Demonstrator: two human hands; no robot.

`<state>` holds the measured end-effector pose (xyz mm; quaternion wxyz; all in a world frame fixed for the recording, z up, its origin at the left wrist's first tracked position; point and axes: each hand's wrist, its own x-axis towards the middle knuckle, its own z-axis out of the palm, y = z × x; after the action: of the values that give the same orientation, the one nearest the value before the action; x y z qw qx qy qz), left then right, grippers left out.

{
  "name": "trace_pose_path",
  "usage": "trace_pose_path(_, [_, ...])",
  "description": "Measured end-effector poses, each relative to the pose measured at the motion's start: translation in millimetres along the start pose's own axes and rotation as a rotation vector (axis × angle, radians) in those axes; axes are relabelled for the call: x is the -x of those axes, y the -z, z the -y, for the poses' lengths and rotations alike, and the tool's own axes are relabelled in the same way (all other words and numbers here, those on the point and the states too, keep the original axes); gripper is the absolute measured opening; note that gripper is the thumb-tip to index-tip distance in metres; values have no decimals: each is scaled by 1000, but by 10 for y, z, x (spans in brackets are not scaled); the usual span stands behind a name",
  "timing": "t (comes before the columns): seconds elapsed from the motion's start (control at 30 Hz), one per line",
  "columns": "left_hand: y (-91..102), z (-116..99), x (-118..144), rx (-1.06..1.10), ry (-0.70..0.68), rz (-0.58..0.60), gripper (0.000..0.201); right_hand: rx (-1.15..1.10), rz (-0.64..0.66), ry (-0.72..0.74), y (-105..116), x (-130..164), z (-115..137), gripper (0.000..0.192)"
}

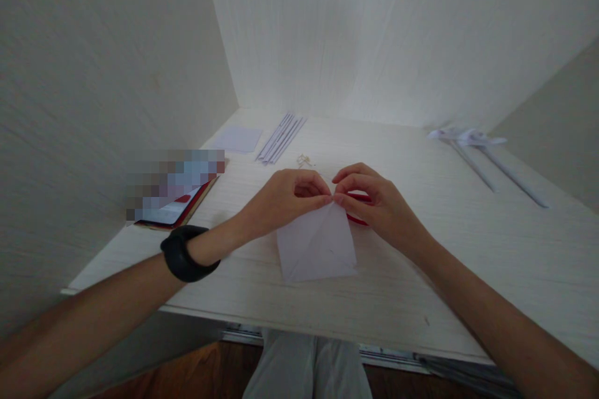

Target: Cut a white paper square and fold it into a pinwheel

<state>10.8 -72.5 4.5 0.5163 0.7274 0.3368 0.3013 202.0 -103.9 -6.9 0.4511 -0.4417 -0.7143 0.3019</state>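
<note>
A creased white sheet of paper hangs tilted just above the table, its top edge pinched between both hands. My left hand is closed, thumb and fingertips gripping the paper near its upper corner. My right hand pinches the same spot from the other side, and the fingertips of both hands almost meet. Fold lines run across the paper toward its lower corners. Behind my right hand shows part of a red-handled object, perhaps scissors, mostly hidden by the fingers.
Beyond the hands lie small pale rubber bands, several thin white paper sticks and flat white paper. A tablet or phone leans at the left wall. Rolled white paper pieces rest at far right. Walls enclose the table.
</note>
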Motion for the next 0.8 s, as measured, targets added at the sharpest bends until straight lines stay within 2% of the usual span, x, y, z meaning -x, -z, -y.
trace_pose_path(0.3, [-16,11,9,22,29,6,10,51,15,18,-7,3,15,14])
trace_pose_path(0.47, [-15,5,4,54,42,25,11,24,42,2,2,3,20,11])
trace_pose_path(0.8, [-5,38,-15,91,32,33,12,83,25,59,-14,5,43,9])
